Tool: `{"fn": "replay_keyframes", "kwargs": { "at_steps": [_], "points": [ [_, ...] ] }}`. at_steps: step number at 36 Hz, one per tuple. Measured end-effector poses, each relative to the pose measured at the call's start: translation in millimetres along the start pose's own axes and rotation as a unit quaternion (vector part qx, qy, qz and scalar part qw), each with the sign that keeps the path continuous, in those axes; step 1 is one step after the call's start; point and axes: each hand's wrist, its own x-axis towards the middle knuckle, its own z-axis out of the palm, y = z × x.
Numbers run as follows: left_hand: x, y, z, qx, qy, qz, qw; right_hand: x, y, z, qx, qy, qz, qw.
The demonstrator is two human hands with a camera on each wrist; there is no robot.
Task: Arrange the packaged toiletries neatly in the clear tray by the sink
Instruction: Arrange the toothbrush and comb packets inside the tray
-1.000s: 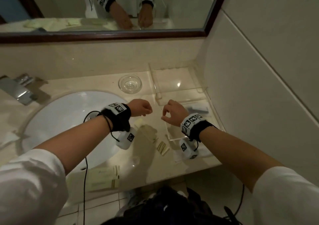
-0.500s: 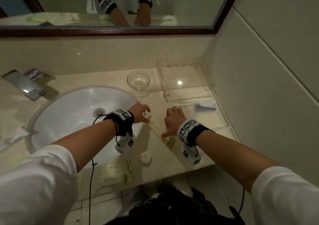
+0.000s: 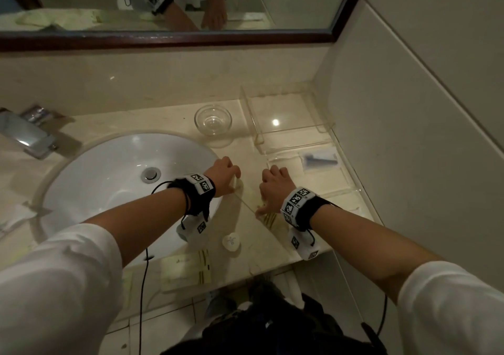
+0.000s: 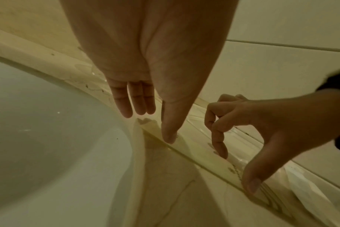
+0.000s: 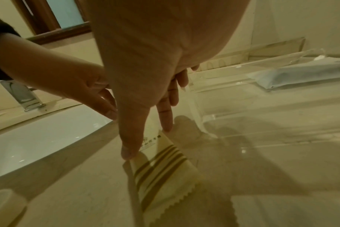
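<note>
- Cream, gold-striped sachet (image 5: 163, 165) lies flat on the counter between sink (image 3: 109, 169) and clear tray (image 3: 341, 191); we judge we're squaring it up before it goes in.
- Our left hand (image 3: 222, 176) touches its far end, fingers straight and close together.
- Our right hand (image 3: 274, 188) pins its near end, thumb and forefinger spread, possibly pinching.
- Next we'd lift it over the tray's low wall.

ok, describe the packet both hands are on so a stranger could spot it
Start at the white sink; just to its right on the counter, the long cream packet lies against the clear tray. Unlike the heart-shaped item, it has brown stripes and a zigzag end.
</note>
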Motion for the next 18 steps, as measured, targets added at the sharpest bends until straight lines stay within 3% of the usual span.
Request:
{"fn": "replay_keyframes", "kwargs": {
  "at_steps": [9,18],
  "points": [
    [-1.1,4.3,2.5,0.061,-0.021,0.039,0.997,6.5,-4.1,1.9,0.019,-0.038,0.028,0.999],
    [1.5,5.4,1.3,0.090,-0.003,0.059,0.994,10.4,-3.9,3.4,0.025,-0.054,0.033,0.998]
  ]
}}
